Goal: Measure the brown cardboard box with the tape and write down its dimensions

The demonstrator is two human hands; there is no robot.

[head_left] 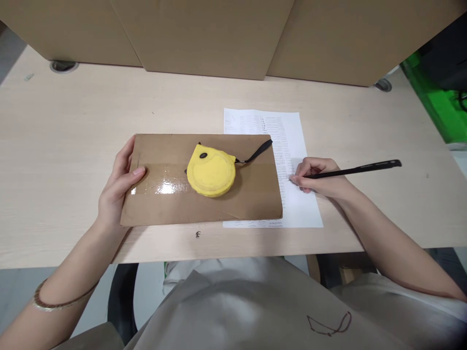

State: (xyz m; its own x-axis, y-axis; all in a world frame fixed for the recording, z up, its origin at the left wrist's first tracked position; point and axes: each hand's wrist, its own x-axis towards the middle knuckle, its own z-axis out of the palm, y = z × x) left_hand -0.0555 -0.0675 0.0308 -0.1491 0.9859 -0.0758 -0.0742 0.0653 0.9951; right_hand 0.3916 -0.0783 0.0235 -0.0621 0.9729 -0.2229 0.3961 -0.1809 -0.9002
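Observation:
A flat brown cardboard piece (pixel 233 204) with a shiny tape strip lies on the desk. My left hand (pixel 118 187) grips its left edge, thumb on top. A yellow tape measure (pixel 211 170) with a black wrist strap (pixel 257 152) rests on the cardboard's middle. Under the cardboard's right part lies a printed white sheet (pixel 292 141). My right hand (pixel 319 177) is closed on a black pen (pixel 359 169), its tip touching the sheet just right of the cardboard.
The light wooden desk (pixel 65 141) has a cardboard screen (pixel 204 34) along its back, with cable holes at the back left (pixel 63 65) and back right (pixel 383 85). A green object (pixel 434 97) stands at the far right. The desk's front edge is near my lap.

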